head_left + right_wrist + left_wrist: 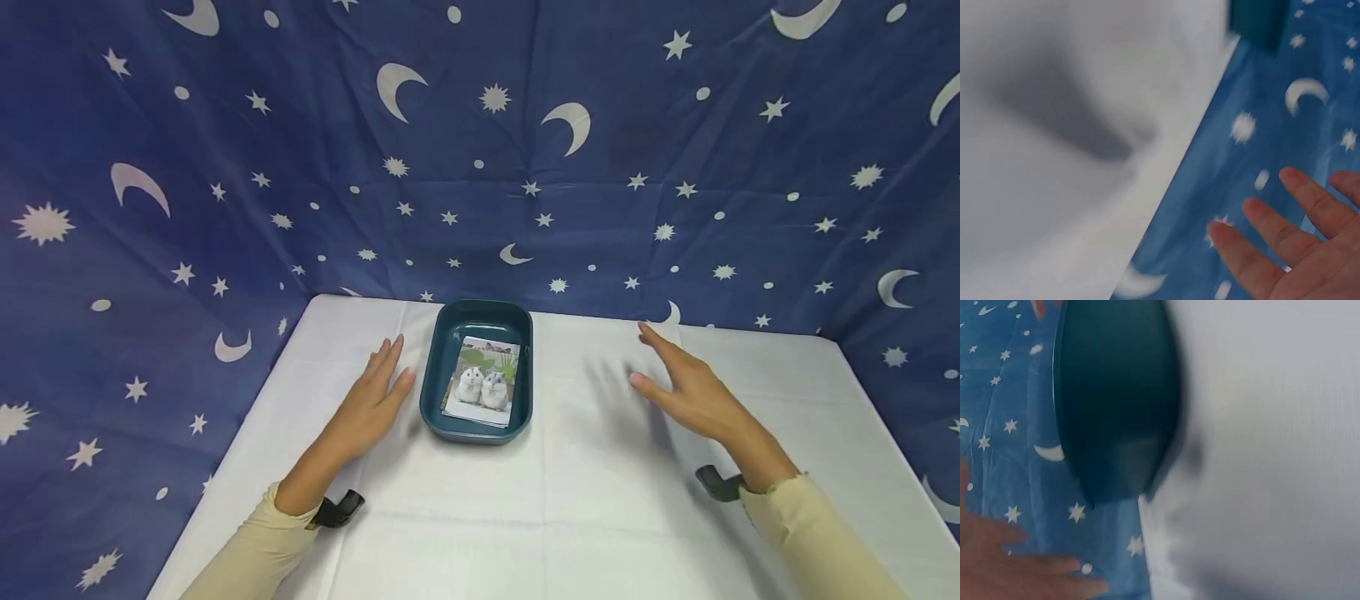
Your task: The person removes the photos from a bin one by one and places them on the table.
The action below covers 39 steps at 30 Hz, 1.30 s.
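Observation:
A dark teal rectangular tray (438, 379) sits at the far middle of the white table (570, 492). A photo card of two hamsters (483, 382) lies inside it. My left hand (372, 398) rests flat and open just left of the tray, fingers straight, holding nothing. My right hand (678, 379) hovers open to the right of the tray, well apart from it, fingers spread. The left wrist view shows the tray's outer wall (1116, 406) and my left fingers (1035, 575). Only my spread right fingers (1285, 231) show in the blurred right wrist view.
A blue cloth with white moons and stars (480, 150) hangs as a backdrop behind and on both sides of the table. A black wrist mount (339, 509) sits at my left cuff, and another black wrist mount (718, 484) at my right cuff.

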Each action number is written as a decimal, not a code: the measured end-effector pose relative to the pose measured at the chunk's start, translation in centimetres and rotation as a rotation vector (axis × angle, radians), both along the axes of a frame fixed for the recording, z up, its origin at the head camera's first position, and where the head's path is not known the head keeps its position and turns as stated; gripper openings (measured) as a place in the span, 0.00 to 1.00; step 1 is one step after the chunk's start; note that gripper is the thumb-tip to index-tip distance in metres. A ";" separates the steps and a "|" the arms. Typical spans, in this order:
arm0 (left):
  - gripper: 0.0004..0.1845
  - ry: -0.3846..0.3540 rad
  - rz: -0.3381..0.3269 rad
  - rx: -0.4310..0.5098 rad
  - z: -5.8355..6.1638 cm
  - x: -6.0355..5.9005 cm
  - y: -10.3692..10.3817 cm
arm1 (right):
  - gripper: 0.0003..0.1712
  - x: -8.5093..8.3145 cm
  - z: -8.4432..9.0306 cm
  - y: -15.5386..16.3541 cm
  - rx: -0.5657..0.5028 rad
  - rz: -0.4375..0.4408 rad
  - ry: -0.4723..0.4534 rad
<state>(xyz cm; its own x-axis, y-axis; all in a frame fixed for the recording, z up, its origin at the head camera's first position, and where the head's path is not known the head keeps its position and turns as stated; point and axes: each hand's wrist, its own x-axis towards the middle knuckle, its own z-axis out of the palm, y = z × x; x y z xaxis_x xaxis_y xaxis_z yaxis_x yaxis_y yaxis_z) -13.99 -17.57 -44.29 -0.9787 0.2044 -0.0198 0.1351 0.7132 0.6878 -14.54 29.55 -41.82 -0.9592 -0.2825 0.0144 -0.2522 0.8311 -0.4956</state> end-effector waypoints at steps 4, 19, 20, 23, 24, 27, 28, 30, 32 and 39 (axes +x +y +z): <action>0.36 -0.049 0.056 0.155 -0.6 -0.3 0.9 | 0.42 -2.2 0.5 -4.4 -0.159 0.103 -0.013; 0.34 -0.328 0.354 0.644 -2.8 -2.1 4.9 | 0.49 -8.8 0.8 -17.3 -0.458 0.118 -0.446; 0.33 -0.326 0.367 0.652 -2.9 -2.2 5.0 | 0.51 -9.1 0.7 -17.9 -0.446 0.106 -0.456; 0.32 -0.317 0.386 0.668 -3.1 -2.4 5.3 | 0.55 -10.1 0.2 -19.4 -0.397 0.094 -0.477; 0.32 -0.317 0.386 0.675 -3.1 -2.5 5.3 | 0.56 -10.3 0.2 -19.8 -0.372 0.090 -0.482; 0.32 -0.321 0.375 0.696 -3.1 -2.9 5.3 | 0.54 -10.8 0.2 -20.8 -0.284 0.081 -0.486; 0.32 -0.321 0.372 0.704 -3.2 -3.1 5.3 | 0.54 -10.9 0.2 -21.1 -0.247 0.080 -0.482; 0.31 -0.318 0.359 0.719 -3.2 -3.2 5.3 | 0.51 -11.1 0.4 -21.6 -0.189 0.075 -0.482; 0.29 -0.309 0.345 0.716 -3.3 -3.4 5.4 | 0.49 -11.3 0.4 -22.1 -0.124 0.079 -0.480; 0.27 -0.283 0.325 0.678 -3.7 -3.1 5.9 | 0.47 -11.4 -0.5 -22.8 0.020 0.092 -0.497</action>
<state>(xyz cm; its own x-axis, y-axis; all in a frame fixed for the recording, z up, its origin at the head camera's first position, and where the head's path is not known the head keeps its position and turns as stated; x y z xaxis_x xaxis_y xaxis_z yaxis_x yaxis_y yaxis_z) -17.06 -11.70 -47.96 -0.9677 -0.0331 -0.2499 -0.2520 0.1019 0.9623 -25.99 6.76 -42.30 -0.8199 -0.3618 -0.4438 -0.0628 0.8272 -0.5584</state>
